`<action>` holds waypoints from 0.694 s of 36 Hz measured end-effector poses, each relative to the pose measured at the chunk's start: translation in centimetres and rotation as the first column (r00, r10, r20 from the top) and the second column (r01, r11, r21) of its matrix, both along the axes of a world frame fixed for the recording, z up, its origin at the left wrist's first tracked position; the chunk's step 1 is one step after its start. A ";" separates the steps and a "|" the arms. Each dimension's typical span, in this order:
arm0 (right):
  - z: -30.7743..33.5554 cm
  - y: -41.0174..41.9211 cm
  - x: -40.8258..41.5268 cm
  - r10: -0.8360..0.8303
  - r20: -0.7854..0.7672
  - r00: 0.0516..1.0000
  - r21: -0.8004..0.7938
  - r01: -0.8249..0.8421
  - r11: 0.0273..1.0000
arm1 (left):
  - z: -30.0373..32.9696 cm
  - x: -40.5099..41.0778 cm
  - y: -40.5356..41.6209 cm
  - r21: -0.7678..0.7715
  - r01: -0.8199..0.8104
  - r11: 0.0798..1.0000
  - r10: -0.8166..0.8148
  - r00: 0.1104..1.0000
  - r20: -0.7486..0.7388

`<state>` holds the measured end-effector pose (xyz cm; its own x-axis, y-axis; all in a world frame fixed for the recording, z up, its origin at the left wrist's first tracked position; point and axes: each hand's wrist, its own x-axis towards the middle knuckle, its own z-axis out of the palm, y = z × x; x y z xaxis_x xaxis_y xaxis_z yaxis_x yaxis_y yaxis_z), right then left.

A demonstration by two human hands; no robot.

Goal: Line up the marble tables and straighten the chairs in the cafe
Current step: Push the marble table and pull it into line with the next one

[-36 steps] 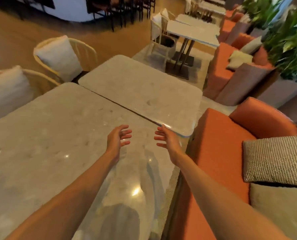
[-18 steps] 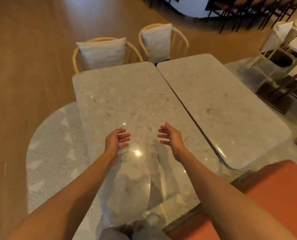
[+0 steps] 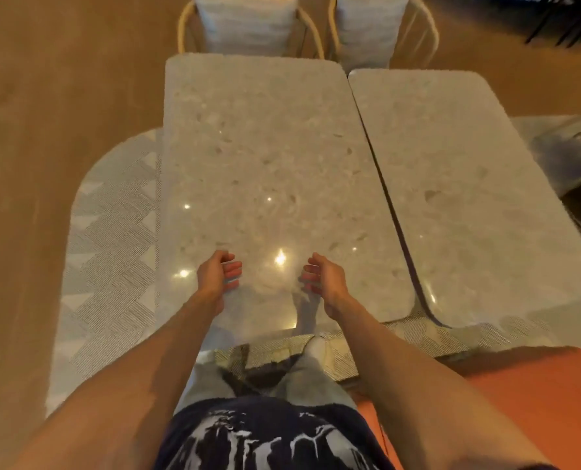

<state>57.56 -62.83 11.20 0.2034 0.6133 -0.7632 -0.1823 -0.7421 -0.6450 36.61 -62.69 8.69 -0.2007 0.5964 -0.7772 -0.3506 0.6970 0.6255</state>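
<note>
Where lamps glint, speckled grey marble tables, narrowly gapped

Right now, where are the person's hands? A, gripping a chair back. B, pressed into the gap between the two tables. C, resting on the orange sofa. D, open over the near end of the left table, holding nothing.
D: the left hand and right hand are open with fingers curled, empty, over the near end of the left table; the chairs stand at its far end.
</note>
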 end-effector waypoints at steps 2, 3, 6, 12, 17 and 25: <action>-1.3 -1.7 0.8 -0.027 -0.054 0.998 -0.056 0.024 0.998 | -0.5 1.8 -1.5 -0.022 -0.108 0.994 0.108 0.994 -0.008; -1.9 -2.9 1.5 -0.016 -0.080 0.997 -0.078 0.010 0.997 | -0.7 2.8 -2.4 -0.037 -0.169 0.985 0.169 0.986 -0.011; -3.0 -6.6 4.1 0.097 -0.060 0.994 -0.178 -0.106 0.978 | -1.8 6.2 -5.1 -0.075 -0.400 0.914 0.402 0.915 0.024; -5.1 -9.4 10.1 -0.090 -0.185 0.979 -0.361 0.017 0.932 | -3.4 10.6 -9.5 -0.353 -0.627 0.695 0.603 0.775 -0.189; -8.0 -7.1 12.8 -0.372 -0.391 0.842 -0.326 0.252 0.911 | -4.8 12.0 -9.7 -0.353 -0.603 0.716 0.683 0.710 0.171; -10.7 -7.4 14.9 -0.521 -0.505 0.688 -0.305 0.423 0.853 | -6.5 13.1 -12.0 -0.170 -0.712 0.681 0.712 0.589 0.383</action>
<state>72.43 -70.25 0.50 -0.0506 0.4206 -0.9058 -0.8200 -0.5353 -0.2027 49.71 -74.68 2.22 -0.2461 0.3971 -0.8842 -0.9418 0.1177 0.3150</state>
